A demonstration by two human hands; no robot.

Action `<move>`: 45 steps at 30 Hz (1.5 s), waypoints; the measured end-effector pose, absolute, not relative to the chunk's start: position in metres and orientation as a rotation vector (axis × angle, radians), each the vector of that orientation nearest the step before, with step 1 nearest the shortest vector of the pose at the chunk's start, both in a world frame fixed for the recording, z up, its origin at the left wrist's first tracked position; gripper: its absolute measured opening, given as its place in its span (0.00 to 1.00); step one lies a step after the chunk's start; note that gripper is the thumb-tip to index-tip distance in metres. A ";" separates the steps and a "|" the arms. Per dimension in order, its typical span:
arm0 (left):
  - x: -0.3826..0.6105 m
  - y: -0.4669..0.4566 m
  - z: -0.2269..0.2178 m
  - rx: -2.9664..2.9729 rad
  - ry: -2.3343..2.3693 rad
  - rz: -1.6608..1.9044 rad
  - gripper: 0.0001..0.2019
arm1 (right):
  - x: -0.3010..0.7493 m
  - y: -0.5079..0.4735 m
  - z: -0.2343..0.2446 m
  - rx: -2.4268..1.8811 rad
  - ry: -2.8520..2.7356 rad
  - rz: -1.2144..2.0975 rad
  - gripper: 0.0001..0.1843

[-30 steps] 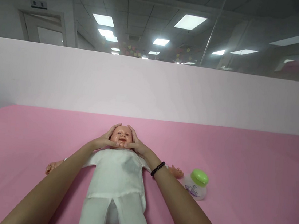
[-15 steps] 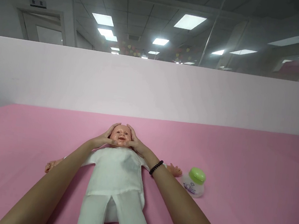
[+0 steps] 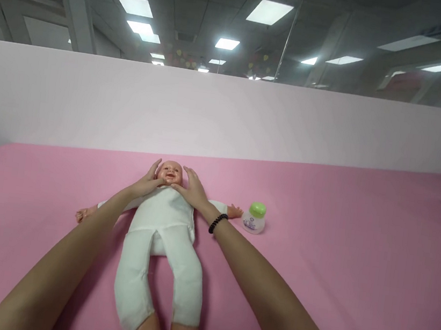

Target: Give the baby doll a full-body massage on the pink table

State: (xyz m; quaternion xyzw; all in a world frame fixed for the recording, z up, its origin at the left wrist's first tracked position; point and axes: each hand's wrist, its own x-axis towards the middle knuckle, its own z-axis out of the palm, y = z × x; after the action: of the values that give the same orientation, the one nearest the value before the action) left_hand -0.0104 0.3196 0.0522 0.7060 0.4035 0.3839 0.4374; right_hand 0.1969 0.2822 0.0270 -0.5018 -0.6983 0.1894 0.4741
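Observation:
A baby doll [image 3: 162, 217] in a white cloth suit lies on its back, its plastic head [image 3: 169, 173] smiling upward and its bare feet hidden or out of sight beyond the legs. My left hand [image 3: 146, 181] rests flat against the left side of the doll's jaw and neck, fingers apart. My right hand [image 3: 193, 191] lies on the other side of the neck and shoulder, also with its fingers apart. A black beaded bracelet [image 3: 217, 223] circles my right wrist. Beyond that hand, a small plastic jar [image 3: 254, 218] with a green lid stands upright.
A pink sheet [image 3: 294, 283] covers the wide surface under the doll. A low white wall [image 3: 227, 117] runs along its far edge. Behind the wall are glass partitions, a doorway and ceiling lights.
Both hands have slid down from the doll's cheeks to its jaw and neck. The view has shifted, so the doll and jar look smaller and more of the doll's legs shows.

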 end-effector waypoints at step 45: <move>0.087 0.162 0.061 0.792 0.538 0.786 0.36 | 0.242 0.134 0.061 -1.484 -1.877 -0.217 0.24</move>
State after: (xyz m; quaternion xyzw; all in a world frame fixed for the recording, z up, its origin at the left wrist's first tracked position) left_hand 0.0873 0.1615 0.0610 0.3713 0.2521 0.3682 0.8143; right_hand 0.2423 0.1344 0.0606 -0.5759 -0.7286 -0.0842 0.3613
